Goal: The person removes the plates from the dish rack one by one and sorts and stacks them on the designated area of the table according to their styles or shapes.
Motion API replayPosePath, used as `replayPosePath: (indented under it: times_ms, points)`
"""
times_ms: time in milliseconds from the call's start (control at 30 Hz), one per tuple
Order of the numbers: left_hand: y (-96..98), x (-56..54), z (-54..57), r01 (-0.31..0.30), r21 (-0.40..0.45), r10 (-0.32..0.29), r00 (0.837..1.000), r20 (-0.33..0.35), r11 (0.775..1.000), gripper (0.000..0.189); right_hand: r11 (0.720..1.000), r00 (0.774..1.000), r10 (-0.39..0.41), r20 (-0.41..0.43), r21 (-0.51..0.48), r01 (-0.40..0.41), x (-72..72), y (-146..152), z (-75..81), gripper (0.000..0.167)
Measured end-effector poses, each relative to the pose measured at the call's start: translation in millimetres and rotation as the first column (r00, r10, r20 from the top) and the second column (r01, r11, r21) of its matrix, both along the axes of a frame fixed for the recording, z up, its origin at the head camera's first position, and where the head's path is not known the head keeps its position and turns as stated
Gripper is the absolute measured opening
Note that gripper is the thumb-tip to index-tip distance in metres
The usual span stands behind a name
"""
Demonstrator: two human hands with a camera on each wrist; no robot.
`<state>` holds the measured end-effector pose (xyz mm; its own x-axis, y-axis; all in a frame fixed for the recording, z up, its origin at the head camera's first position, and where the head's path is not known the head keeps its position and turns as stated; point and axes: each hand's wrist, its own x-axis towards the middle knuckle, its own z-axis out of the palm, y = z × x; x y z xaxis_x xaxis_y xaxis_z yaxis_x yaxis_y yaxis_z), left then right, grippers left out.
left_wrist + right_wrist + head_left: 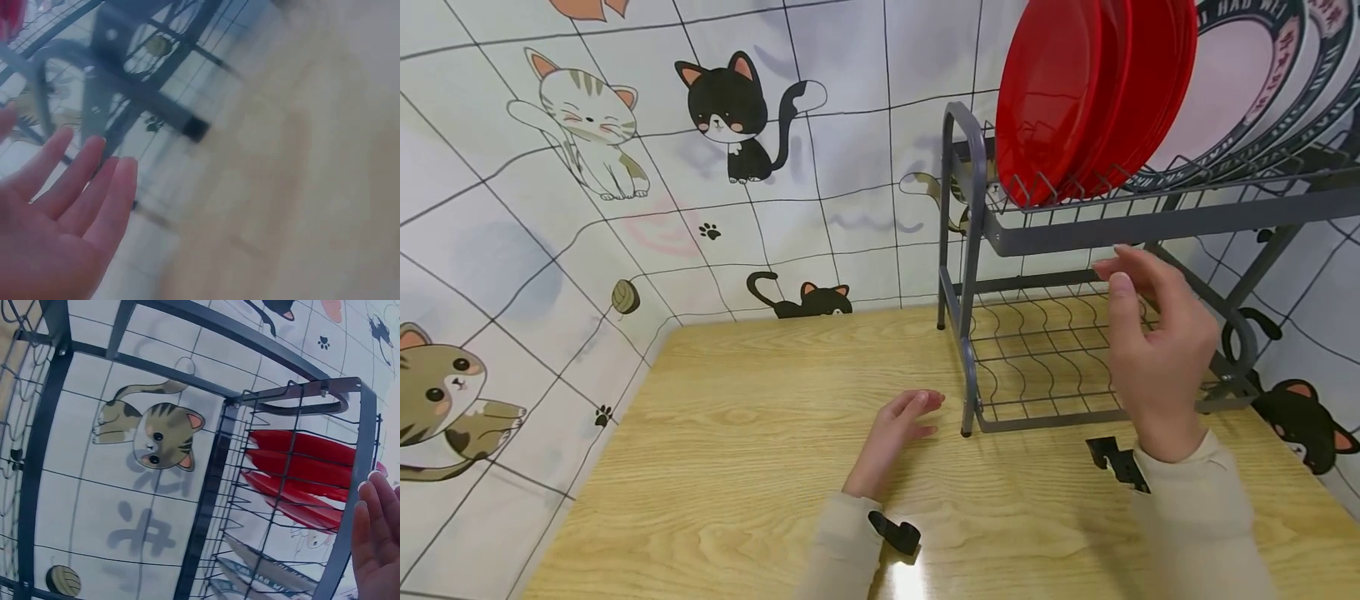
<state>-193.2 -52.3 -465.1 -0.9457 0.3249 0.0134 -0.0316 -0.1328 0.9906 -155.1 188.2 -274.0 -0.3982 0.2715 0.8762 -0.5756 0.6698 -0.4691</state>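
We see the left grip (pixel 895 429) relaxed beside the rack (pixel 1075 236), the right grip (pixel 1165 346) relaxed too, seemingly just in front; red plates (pixel 1052 92) stand atop.

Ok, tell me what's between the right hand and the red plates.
In the head view, the upper front rail and wires lie between the right hand and the red plates.

Glare whitens the bright tabletop (pixel 737 450); left wrist view blurs.
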Motion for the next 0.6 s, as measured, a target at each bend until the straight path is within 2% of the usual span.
replayPosePath:
  times_ms: [167, 267, 433, 600]
  points:
    - [9.9, 5.6, -8.5, 0.033, 0.061, -0.036, 0.998, 0.052, 0.998, 0.049, 0.998, 1.000, -0.013, 0.016, 0.053, 0.013, -7.0, 2.8, 18.8, 0.034]
    - [13.0, 7.6, -10.1, 0.051, 0.079, -0.056, 0.997, 0.057, 0.996, 0.054, 0.996, 1.000, -0.015, 0.007, 0.091, 0.015, -9.6, 2.0, 34.8, 0.039]
    - [18.8, 9.5, -12.0, 0.088, 0.093, -0.093, 0.994, 0.053, 0.992, 0.052, 0.990, 0.999, -0.026, 0.041, 0.141, 0.020, -12.9, 2.6, 58.1, 0.044]
    - [27.8, 9.6, -14.9, 0.086, 0.087, -0.091, 0.994, 0.064, 0.993, 0.046, 0.979, 0.995, -0.066, 0.080, 0.197, 0.049, -19.1, 3.8, 75.6, 0.048]
